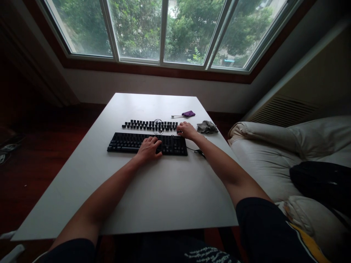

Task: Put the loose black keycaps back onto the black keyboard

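Observation:
A black keyboard (123,141) lies on the white table, angled slightly, with its keys facing up. My left hand (148,149) rests on the keyboard right of its middle, fingers spread over the keys and thumb by the front edge. Behind the keyboard, loose black keycaps (145,126) stand in rows. At the right end of these rows is my right hand (187,130), its fingers curled together around a small dark piece that looks like a keycap. A thin wire tool (158,132) with loops lies among the keycaps.
A purple cloth (188,113) and a thin pale stick (177,116) lie farther back. A crumpled grey cloth (207,127) sits near the table's (175,197) right edge. The keyboard's cable (197,151) is bundled right of it. A pale sofa (268,164) stands to the right.

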Demonstrator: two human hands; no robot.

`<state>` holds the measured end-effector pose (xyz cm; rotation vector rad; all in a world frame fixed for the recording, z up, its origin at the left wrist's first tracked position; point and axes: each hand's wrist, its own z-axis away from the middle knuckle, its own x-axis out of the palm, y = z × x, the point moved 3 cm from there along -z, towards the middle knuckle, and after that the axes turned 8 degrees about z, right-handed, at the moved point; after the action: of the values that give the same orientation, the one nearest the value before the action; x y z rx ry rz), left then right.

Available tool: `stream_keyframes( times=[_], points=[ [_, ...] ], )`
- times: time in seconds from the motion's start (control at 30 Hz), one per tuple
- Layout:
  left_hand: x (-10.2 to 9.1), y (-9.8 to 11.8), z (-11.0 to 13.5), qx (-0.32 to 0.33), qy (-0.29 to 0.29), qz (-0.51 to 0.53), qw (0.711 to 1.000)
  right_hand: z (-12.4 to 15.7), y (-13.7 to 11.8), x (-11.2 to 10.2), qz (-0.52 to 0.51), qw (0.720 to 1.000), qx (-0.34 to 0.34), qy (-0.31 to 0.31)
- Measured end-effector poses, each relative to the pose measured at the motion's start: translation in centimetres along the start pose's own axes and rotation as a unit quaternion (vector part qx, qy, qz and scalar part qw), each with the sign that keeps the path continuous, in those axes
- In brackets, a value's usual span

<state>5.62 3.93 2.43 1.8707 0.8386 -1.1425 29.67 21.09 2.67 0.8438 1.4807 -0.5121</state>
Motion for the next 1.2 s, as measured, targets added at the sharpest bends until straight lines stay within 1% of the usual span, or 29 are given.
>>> stream_keyframes(
  times=[0.13, 0.3, 0.63, 0.7, 0.77, 0.87, 1.0, 1.1, 1.2],
  points=[
    [0.0, 0.0, 0.1, -0.001, -0.002, -0.004, 1.000, -0.1, -0.2, 0.0, 0.016, 1.000, -0.002, -0.005],
    [0.2, -0.2, 0.1, -0.001, 0.001, -0.003, 1.000, 0.0, -0.2, 0.1, 0.012, 1.000, -0.008, 0.010],
    [0.3, -0.3, 0.1, 0.000, 0.006, -0.003, 1.000, -0.4, 0.5, 0.5, -0.034, 0.999, -0.023, -0.002],
    [0.3, -0.3, 0.1, 0.000, 0.005, -0.002, 1.000, -0.5, 0.4, 0.5, -0.040, 0.999, -0.026, 0.009],
    [0.3, -0.3, 0.1, -0.001, 0.004, -0.001, 1.000, -0.4, 0.2, 0.3, -0.056, 0.998, -0.017, 0.037],
    [0.3, -0.3, 0.1, -0.003, 0.004, 0.001, 1.000, 0.7, -0.6, -0.4, -0.128, 0.988, 0.002, 0.087],
    [0.5, -0.4, 0.2, -0.006, 0.007, 0.001, 1.000, 3.4, -2.0, -1.5, -0.262, 0.956, -0.014, 0.132],
    [0.6, -0.5, 0.2, -0.011, 0.010, 0.001, 1.000, 5.6, -2.4, -1.9, -0.307, 0.942, -0.011, 0.138],
    [0.6, -0.4, 0.2, -0.014, 0.009, 0.003, 1.000, 7.0, -2.7, -1.6, -0.335, 0.937, -0.011, 0.100]
  ],
)
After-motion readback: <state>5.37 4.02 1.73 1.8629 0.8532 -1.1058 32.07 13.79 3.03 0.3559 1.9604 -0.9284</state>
